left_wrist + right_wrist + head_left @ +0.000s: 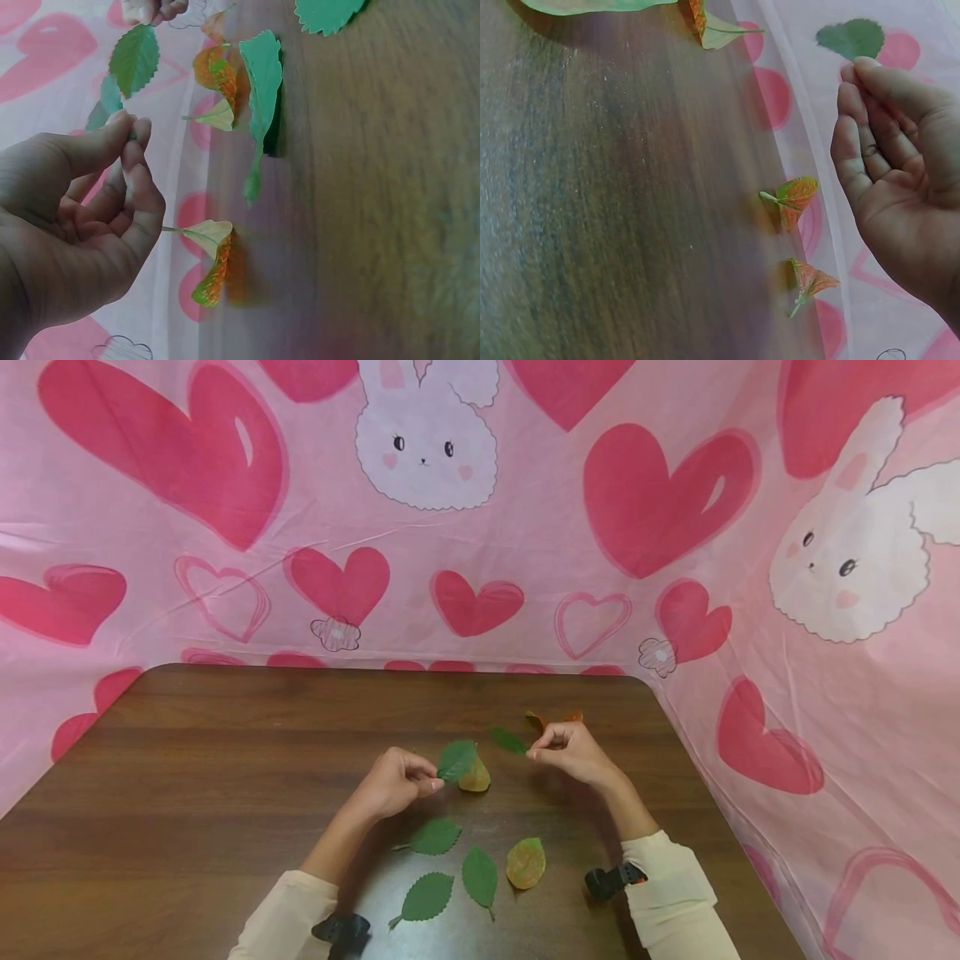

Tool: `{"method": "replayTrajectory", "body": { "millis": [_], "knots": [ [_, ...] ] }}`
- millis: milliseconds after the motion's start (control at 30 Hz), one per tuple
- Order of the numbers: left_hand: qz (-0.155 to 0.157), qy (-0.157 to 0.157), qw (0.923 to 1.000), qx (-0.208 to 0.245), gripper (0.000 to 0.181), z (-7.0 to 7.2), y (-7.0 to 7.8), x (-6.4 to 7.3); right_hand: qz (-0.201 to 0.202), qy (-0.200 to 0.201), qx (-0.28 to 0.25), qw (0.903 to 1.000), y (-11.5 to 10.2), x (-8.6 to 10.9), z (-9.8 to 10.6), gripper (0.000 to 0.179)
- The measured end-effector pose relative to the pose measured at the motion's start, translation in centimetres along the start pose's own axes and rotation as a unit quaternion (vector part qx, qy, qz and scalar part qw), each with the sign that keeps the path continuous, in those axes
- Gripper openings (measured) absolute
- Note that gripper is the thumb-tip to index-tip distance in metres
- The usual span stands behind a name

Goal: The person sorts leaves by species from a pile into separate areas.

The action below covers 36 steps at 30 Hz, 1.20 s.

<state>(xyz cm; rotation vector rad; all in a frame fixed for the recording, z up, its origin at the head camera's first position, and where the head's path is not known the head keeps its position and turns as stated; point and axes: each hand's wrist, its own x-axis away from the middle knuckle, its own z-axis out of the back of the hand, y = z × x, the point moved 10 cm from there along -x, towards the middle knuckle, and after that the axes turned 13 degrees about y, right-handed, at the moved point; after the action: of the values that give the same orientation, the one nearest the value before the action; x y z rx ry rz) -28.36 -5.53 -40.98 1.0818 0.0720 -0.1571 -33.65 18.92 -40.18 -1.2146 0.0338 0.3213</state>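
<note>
Between thumb and fingertips my left hand [393, 783] pinches a green leaf [457, 760] by its stem end, held up over the table. In the head view this leaf overlaps a yellowish leaf [476, 778] behind it. My right hand [573, 750], farther back and to the right, pinches the end of a second green leaf [509, 740]. That leaf's toothed blade [853, 39] points away from the fingertips in the right wrist view. Two curled orange leaves [793, 201] lie near the right hand, partly hidden by it in the head view.
Nearer the body on the brown wooden table [225, 827] lie a green leaf [435, 837], two more green ones and a yellow-brown leaf [527, 863]. Pink cloth [525, 543] with hearts and rabbits hangs behind the table and along its right side.
</note>
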Motion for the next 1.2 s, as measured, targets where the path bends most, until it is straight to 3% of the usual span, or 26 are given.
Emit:
{"method": "replayTrajectory", "body": {
  "millis": [233,500,800,1200],
  "knots": [
    [0.016,0.009,0.9998,0.002,0.01,0.2,-0.4,0.0,-0.02,-0.021,0.015,0.9995,0.4,0.1,-0.5,0.028],
    [0.035,0.013,0.998,0.052,0.013,0.0,-0.6,-0.4,-0.018,-0.002,0.027,0.9995,0.4,-0.1,-0.6,0.02],
    [0.043,0.023,0.9937,0.101,0.011,0.2,-0.7,-1.1,-0.037,-0.022,-0.045,0.9981,0.4,0.1,-1.8,0.027],
    [0.059,0.023,0.9919,0.11,0.013,0.1,-1.0,-2.0,-0.045,0.043,-0.044,0.997,-0.3,-0.4,-3.6,0.024]
  ]
}}
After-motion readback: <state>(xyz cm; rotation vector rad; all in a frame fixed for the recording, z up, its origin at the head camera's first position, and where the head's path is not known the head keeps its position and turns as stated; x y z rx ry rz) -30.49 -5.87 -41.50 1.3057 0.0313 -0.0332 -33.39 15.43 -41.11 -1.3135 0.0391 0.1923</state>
